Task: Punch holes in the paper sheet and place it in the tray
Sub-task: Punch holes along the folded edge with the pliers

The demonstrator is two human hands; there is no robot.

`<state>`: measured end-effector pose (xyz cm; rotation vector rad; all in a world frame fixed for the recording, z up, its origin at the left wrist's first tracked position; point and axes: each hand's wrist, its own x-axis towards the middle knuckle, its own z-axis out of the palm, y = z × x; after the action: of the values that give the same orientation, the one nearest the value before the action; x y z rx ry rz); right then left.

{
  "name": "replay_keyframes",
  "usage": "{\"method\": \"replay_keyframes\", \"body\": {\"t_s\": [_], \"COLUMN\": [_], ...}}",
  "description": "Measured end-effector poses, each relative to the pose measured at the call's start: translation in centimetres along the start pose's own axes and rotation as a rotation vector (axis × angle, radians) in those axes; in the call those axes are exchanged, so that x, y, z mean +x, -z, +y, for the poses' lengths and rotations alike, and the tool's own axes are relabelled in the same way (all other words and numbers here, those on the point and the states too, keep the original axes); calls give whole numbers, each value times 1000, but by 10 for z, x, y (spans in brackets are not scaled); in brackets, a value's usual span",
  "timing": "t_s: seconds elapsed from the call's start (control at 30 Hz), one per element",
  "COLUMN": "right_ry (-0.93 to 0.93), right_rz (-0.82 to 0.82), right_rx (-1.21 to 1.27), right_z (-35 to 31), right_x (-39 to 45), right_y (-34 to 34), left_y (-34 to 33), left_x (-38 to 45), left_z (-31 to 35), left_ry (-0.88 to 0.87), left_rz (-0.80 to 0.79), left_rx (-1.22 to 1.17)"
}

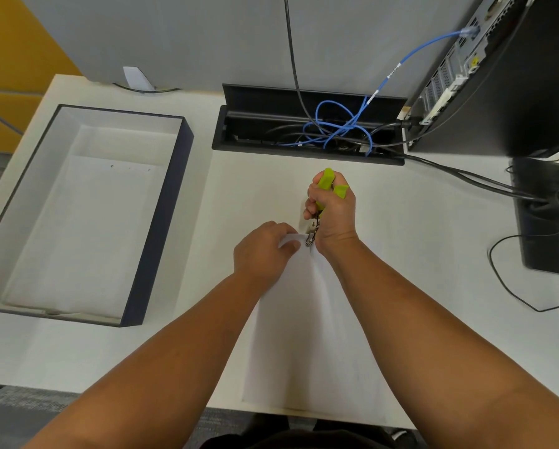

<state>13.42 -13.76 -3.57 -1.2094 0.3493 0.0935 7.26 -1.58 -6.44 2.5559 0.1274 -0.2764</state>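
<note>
A white paper sheet (307, 335) lies lengthwise on the desk between my forearms, its near end at the desk's front edge. My left hand (263, 249) pinches its far edge, thumb on top. My right hand (331, 212) is closed around a hole punch (326, 184) with lime-green handles; its metal jaws (310, 238) bite the sheet's far edge just right of my left thumb. The tray (161, 202), a dark-walled box with a white inside, stands at the left and holds a punched sheet (77, 234).
An open black cable hatch (307, 124) full of blue and black cables is set into the desk behind my hands. A computer tower (485, 76) and a monitor base (547, 215) with trailing cables stand at the right. A grey partition rises behind.
</note>
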Motion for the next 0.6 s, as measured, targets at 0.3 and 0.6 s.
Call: {"method": "replay_keyframes", "body": {"t_s": [0.3,0.6], "right_ry": [2,29], "right_rz": [18,9], "right_rx": [-16,-48], "right_z": [2,2], "right_x": [0,-2], "right_y": [-1,-3], "left_y": [-3,-8], "left_x": [5,7], "left_z": [-1,0], "left_ry": [21,63], "left_rz": [-27,-30], "left_rx": [21,-18]}}
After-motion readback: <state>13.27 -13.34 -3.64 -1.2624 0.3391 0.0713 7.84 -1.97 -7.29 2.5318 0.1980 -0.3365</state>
